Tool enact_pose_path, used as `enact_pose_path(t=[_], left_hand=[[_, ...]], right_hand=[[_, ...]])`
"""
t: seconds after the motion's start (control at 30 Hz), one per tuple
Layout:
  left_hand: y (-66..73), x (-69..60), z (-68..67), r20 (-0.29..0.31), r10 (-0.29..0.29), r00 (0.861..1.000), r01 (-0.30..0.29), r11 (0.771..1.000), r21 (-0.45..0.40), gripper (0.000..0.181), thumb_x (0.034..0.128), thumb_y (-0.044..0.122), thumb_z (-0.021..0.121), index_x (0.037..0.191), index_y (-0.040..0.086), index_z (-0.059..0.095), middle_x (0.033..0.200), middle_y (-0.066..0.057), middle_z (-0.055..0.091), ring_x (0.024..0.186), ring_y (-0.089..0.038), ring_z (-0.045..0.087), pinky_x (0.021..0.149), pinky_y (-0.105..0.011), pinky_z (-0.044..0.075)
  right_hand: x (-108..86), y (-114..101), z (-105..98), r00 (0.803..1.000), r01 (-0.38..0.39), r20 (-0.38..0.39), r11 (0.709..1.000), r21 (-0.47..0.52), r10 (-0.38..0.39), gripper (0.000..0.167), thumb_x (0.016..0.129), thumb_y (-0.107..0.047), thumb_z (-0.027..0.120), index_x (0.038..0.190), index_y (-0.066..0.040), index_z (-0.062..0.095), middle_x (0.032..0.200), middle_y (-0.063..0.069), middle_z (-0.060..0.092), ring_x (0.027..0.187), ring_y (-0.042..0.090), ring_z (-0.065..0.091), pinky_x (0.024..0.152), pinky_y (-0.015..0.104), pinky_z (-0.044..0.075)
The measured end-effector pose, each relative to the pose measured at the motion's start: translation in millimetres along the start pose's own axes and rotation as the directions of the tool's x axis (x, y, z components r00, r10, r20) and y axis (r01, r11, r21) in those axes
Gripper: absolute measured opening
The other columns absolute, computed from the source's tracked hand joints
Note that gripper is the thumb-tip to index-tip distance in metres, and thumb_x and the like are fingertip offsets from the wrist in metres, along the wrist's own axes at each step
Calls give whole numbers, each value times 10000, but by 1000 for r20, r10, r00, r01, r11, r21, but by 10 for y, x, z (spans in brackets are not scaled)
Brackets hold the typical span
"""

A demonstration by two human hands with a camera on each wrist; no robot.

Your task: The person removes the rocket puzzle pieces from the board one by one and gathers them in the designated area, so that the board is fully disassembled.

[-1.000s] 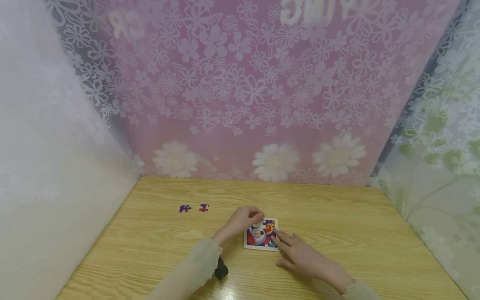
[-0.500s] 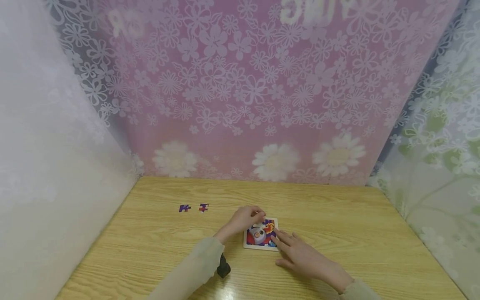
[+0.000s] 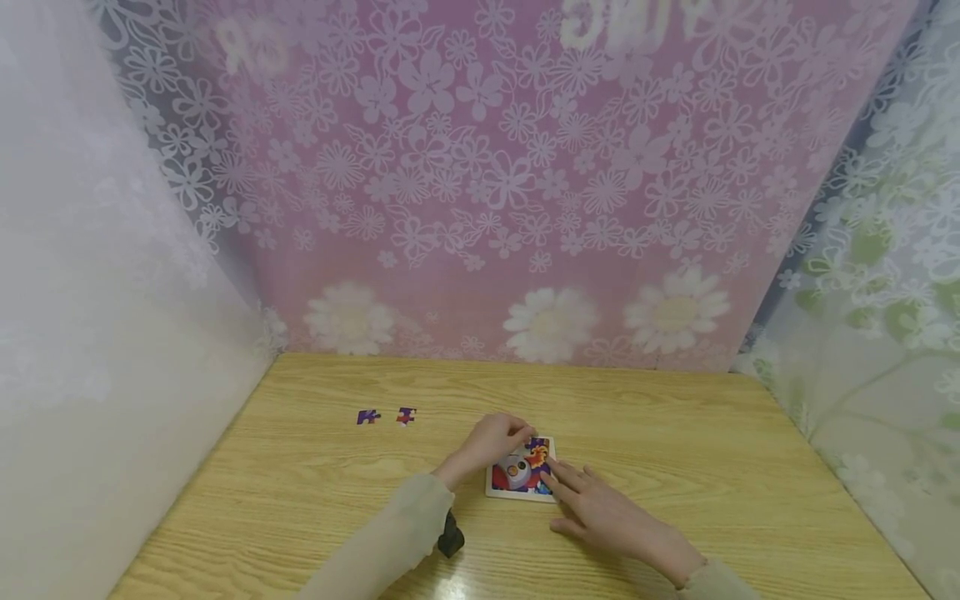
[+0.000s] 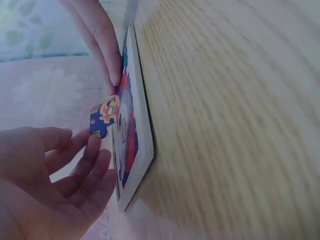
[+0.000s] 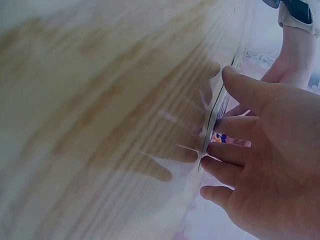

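Observation:
A small framed jigsaw puzzle (image 3: 521, 498) with a colourful cartoon picture lies on the table between both hands. My left hand (image 3: 491, 442) is over its top left part. In the left wrist view a purple puzzle piece (image 4: 102, 117) with an orange flame pattern stands tilted up from the board. Fingertips of my left hand hold this piece at its lower edge. My right hand (image 3: 603, 510) rests against the right side of the board, its fingers mostly straight and touching the frame. The left fingers hide part of the board's top edge in the head view.
Two loose puzzle pieces (image 3: 368, 417) (image 3: 406, 416) lie on the wooden table (image 3: 637, 408), left of the board. A black device (image 3: 450, 537) is on the left wrist. Flower-patterned curtains (image 3: 555, 325) stand behind the table and at both sides.
My left hand has shifted slightly to the right along the board's top edge, covering the pale gap seen earlier. The right hand and the loose pieces have stayed in place.

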State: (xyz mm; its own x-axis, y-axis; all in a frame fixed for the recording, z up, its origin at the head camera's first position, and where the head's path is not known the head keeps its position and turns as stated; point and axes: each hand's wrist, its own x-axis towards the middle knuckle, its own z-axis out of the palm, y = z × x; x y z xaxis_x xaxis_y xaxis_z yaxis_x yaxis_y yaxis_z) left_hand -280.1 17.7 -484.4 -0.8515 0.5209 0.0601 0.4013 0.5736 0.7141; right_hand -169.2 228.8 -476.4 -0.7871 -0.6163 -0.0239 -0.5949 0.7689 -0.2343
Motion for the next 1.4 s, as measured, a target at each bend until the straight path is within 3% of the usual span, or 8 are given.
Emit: enact_pose_path(t=[0.17, 0.53, 1.1, 1.27, 1.4], left_hand=[[-12, 21, 38, -28, 13, 1000, -12, 1000, 20, 198, 1019, 266, 640, 1069, 155, 795, 1024, 24, 752, 866, -55, 645, 780, -247, 533], [-97, 45, 117, -86, 53, 995, -58, 997, -54, 97, 972, 214, 709, 968, 171, 795, 911, 69, 741, 810, -39, 644, 736, -223, 540], [-46, 36, 80, -127, -2, 992, -9, 996, -88, 95, 970, 216, 710, 958, 165, 789, 891, 48, 741, 807, -69, 645, 703, -234, 528], [-62, 48, 37, -110, -28, 993, 12, 989, -147, 119, 969, 254, 712, 985, 174, 798, 898, 53, 743, 776, -58, 638, 642, -224, 524], [-108, 73, 6, -100, -66, 993, 40, 968, -247, 146, 969, 267, 711, 1008, 157, 798, 880, 45, 739, 759, -93, 678, 624, -233, 550]], right_hand=[[-3, 13, 7, 1000, -5, -5, 1000, 4, 5, 660, 1025, -428, 575, 1502, 12, 455, 1584, 250, 352, 1438, 416, 380, 1135, 628, 303], [-5, 10, 0, 1000, 12, -4, 1000, -19, -12, 659, 1031, -431, 562, 1503, 16, 451, 1585, 240, 357, 1437, 401, 388, 1131, 621, 317], [4, 16, -3, 1000, 6, 1, 1000, -6, -6, 654, 1028, -417, 575, 1502, 17, 453, 1590, 238, 349, 1442, 408, 378, 1138, 622, 304], [3, 23, -4, 1000, -1, 7, 1000, 9, 1, 661, 1028, -429, 569, 1502, 17, 452, 1590, 236, 351, 1446, 407, 372, 1145, 622, 293], [0, 32, 1, 1000, 2, 3, 1000, -1, -2, 657, 1031, -422, 567, 1509, 12, 444, 1587, 234, 357, 1444, 412, 373, 1145, 621, 296]])
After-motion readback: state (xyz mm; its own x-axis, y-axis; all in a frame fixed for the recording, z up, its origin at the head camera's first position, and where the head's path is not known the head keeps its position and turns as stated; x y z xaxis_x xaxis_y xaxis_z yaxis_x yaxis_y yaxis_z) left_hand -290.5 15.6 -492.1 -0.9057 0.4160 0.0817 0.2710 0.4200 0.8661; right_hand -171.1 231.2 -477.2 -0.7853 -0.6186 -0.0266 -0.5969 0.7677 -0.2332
